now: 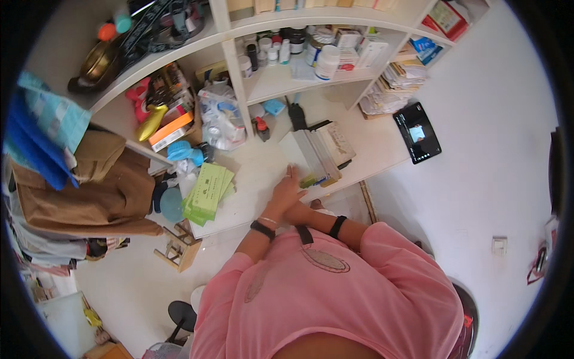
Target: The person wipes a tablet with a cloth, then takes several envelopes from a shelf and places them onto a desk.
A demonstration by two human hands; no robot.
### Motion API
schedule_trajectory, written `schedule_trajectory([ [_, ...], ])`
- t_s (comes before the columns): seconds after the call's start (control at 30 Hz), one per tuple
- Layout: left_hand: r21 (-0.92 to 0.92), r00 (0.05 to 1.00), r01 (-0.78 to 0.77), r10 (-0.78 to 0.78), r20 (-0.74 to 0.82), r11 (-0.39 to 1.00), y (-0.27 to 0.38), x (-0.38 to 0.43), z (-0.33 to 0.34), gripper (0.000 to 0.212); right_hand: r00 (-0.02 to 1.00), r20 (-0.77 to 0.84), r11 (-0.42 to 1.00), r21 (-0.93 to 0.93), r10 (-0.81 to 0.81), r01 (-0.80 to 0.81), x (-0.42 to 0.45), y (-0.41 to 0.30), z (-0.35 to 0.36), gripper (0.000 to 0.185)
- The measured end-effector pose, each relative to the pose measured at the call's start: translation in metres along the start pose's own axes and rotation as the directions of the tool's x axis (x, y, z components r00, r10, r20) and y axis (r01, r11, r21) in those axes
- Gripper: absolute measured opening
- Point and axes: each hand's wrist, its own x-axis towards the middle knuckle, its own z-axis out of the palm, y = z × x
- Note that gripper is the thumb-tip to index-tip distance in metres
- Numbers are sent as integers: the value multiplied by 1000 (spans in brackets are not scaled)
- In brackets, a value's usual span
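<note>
My left hand [285, 193] rests at the front edge of the white desk [249, 193], with its fingers pointing towards the shelves and its thumb held apart; nothing shows in it. My right hand [293, 214] lies crossed beneath the left hand and wrist, and its fingers are mostly hidden. Just beyond the left fingertips stands a row of upright grey-white books or booklets [314, 152], with a green and blue item [309, 181] at its near end. To the left, green printed booklets [208, 190] lie fanned out on the desk.
A black walkie-talkie [296, 114] and a small red-topped bottle [262, 125] stand at the back. Bottles and boxes fill the shelf [287, 92]. A tablet [418, 132] is at the right, beside stacked papers [388, 92]. A wooden stool [179, 249] stands at the left, below hanging clothes.
</note>
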Motion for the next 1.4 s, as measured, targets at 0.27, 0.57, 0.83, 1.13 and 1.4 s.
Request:
schedule_trajectory([
  [0.27, 140, 994, 85, -93, 54, 987, 7, 31, 2, 80, 989, 111, 947, 292, 102, -130, -11, 13, 27, 29],
  [0.57, 169, 1000, 22, -19, -16, 985, 8, 31, 5, 80, 995, 90, 984, 171, 35, -50, -7, 5, 1, 26],
  [0.83, 117, 983, 181, -177, -47, 976, 2, 20, -25, 48, 971, 237, 963, 254, 26, -88, 2, -3, -43, 27],
  [1.13, 338, 998, -5, 28, -63, 941, -90, -90, -24, 45, 956, 71, 796, 539, 283, -276, -9, 18, -65, 32],
  [1.4, 44, 913, 190, -160, -375, 981, -69, -127, -23, 102, 956, -167, 908, 387, 243, -163, 24, -1, -53, 41],
])
